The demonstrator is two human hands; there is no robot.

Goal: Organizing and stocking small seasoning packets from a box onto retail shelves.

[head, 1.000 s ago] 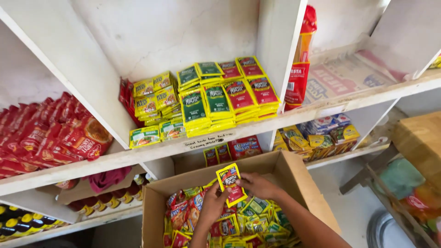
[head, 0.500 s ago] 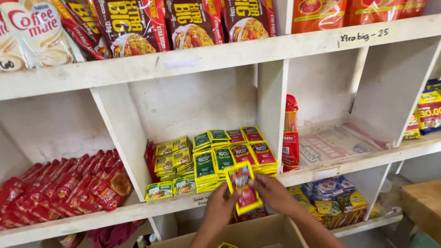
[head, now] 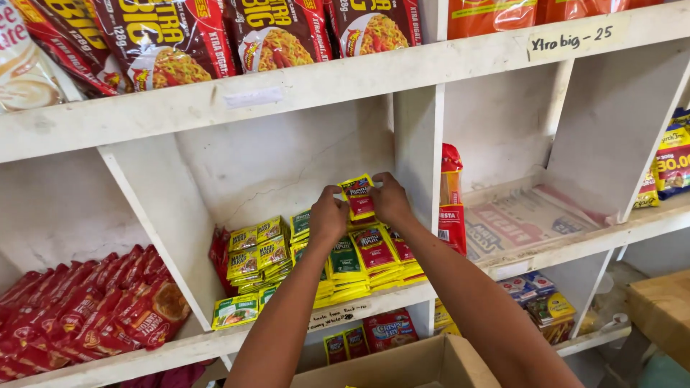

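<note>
Both hands grip 1 sachet (head: 358, 195): left hand (head: 328, 219) pinches its left edge, right hand (head: 390, 199) its right edge. The sachet stands upright (long axis vertical), directly above the red stack (head: 374, 251) in the middle cubby (head: 287, 154), equally near both hands.

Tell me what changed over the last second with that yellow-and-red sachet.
Both hands, left hand and right hand, carried the sachet up from over the cardboard box into the middle shelf compartment, above the stacked sachets. Both hands kept hold of it. The stacks and the red packets at left stayed put.
</note>
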